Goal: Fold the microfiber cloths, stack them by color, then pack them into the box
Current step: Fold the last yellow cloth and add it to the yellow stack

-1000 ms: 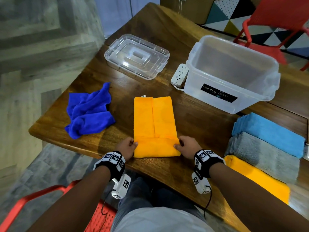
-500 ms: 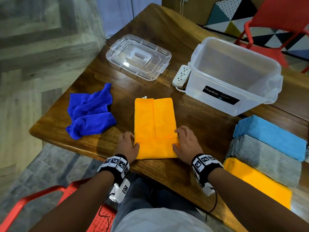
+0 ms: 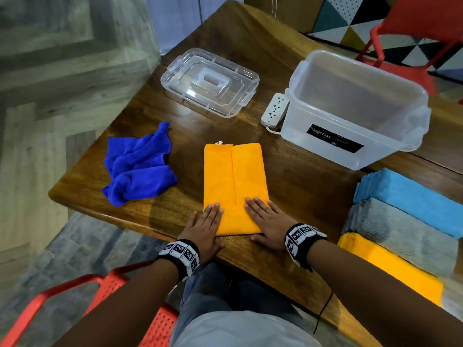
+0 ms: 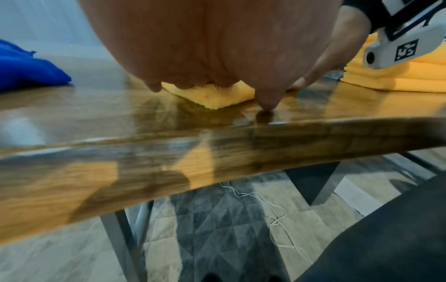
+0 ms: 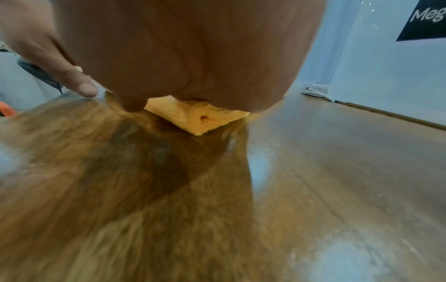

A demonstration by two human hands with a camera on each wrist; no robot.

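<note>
An orange cloth, folded into a long strip with its near end turned up, lies in the middle of the wooden table. My left hand lies flat on the cloth's near left corner. My right hand presses flat on its near right corner. A crumpled dark blue cloth sits to the left. Folded stacks stand at the right: light blue, grey, orange. The clear plastic box stands open behind.
The box's clear lid lies at the back left, a white power strip beside the box. Red chairs stand behind the table and under me. The table's near edge runs just below my hands.
Both hands moved from pinching the cloth's near edge to lying flat on the folded-up end, fingers pointing away. The near flap now lies pressed down.
</note>
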